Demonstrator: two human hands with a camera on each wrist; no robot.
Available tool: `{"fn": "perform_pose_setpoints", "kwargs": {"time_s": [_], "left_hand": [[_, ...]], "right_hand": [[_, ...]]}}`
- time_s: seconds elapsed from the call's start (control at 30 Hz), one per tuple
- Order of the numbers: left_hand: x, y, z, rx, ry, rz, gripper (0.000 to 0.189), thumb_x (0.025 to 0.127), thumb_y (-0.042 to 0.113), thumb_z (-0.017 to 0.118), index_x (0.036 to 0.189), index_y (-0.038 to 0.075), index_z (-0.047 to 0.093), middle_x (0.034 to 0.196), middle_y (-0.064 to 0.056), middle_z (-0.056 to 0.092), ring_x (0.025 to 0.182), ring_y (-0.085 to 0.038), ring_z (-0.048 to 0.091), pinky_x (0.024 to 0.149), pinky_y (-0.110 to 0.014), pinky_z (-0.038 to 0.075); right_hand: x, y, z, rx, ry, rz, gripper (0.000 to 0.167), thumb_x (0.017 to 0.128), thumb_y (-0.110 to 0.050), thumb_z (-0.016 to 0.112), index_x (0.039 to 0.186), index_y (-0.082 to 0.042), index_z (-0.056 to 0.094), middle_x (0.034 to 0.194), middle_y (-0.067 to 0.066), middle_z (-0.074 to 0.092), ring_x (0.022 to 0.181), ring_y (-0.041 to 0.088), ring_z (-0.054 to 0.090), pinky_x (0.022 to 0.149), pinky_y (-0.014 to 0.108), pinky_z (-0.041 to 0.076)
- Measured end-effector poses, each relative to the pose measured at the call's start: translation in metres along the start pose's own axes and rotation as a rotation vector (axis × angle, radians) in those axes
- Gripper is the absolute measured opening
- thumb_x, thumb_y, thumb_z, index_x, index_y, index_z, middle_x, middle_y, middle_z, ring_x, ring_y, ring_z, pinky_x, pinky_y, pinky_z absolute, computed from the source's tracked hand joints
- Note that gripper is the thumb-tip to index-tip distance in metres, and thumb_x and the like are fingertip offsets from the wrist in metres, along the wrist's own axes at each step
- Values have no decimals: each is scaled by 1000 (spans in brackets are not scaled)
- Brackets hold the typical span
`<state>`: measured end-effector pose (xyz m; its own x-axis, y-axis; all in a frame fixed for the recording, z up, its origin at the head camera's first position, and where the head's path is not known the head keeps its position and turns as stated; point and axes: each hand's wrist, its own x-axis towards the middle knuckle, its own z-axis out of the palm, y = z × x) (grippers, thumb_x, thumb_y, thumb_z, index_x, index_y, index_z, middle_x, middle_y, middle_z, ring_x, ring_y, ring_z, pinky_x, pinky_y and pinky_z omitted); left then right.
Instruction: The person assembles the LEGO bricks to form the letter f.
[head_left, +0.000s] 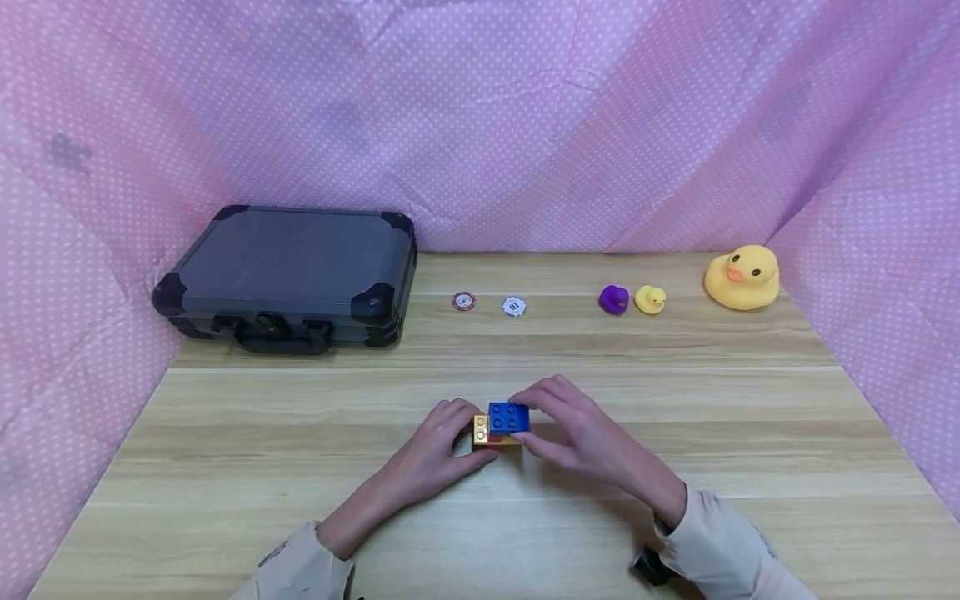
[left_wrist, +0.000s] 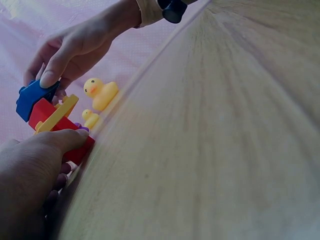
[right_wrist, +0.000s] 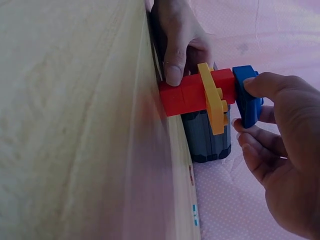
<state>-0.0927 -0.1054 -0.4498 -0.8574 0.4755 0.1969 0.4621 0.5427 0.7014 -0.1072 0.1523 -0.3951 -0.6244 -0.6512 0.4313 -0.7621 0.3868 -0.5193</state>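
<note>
A small stack of toy building bricks stands on the wooden table, in the middle front of the head view. Its red bricks (right_wrist: 182, 96) form the lower column, and a flat yellow brick (right_wrist: 211, 100) juts out sideways between red ones. The left hand (head_left: 435, 446) grips the red base, thumb on the near side and fingers behind. Between thumb and fingers, the right hand (head_left: 573, 429) pinches a blue brick (head_left: 508, 418) with studs facing up. In the right wrist view the blue brick sits slightly tilted right at the top red brick.
A grey case (head_left: 292, 258) with black corners lies at the back left. Behind the bricks are a red chip (head_left: 463, 302) and a white chip (head_left: 513, 307). Purple (head_left: 614, 300), small yellow (head_left: 650, 300) and large yellow (head_left: 742, 279) ducks line the back right, before a pink dotted curtain (head_left: 495, 125).
</note>
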Motion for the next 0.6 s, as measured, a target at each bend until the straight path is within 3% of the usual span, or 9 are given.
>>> {"fn": "perform_pose_setpoints", "kwargs": {"time_s": [0.3,0.6], "left_hand": [[0,1,0,9,-2,-10,33,90,33,83,115,20,67,115,11,61,104,-9,51,87,-34,48],[1,1,0,14,-4,-25,34,90,33,83,117,19,68,115,10,62,104,-9,52,87,-34,49]], "right_hand": [[3,0,-3,-76,-40,-39,35,99,-29,73,125,-5,69,115,3,66,106,17,58,87,35,55],[4,3,-3,-52,-49,-3,37,92,-21,79,125,-7,71,114,2,65,104,15,57,84,33,55]]}}
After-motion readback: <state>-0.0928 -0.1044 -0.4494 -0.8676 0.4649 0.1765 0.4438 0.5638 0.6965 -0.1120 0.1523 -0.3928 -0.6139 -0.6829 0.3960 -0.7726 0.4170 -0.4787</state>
